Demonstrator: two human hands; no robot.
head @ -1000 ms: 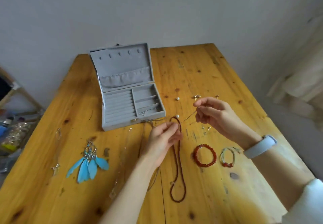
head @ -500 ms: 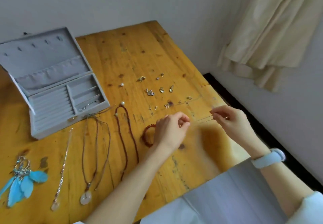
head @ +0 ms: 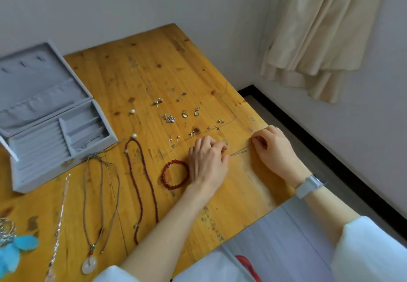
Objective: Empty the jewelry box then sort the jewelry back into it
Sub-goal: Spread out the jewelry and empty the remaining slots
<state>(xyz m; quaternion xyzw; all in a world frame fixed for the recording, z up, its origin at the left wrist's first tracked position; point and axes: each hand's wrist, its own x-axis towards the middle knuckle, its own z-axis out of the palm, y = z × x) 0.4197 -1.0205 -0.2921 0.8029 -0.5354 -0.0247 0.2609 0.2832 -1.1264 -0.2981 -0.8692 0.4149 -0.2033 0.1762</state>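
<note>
A knotty yellow wooden table (head: 154, 66) stood against a plain white wall (head: 132, 2). A cream curtain (head: 317, 28) hung at right above grey floor (head: 308, 140) with black skirting (head: 330, 156).

The wooden surface (head: 154, 66) is honey yellow with dark brown knots and scratches. At the far left, the open velvet jewelry box (head: 46, 114) is pale grey all over. The round bead bracelet (head: 175, 174) is deep red, and the long bead necklace (head: 141, 185) is dark red. At the near left, the feather earrings (head: 13, 251) are bright turquoise. The cloth curtain (head: 326, 28) is cream.
</note>
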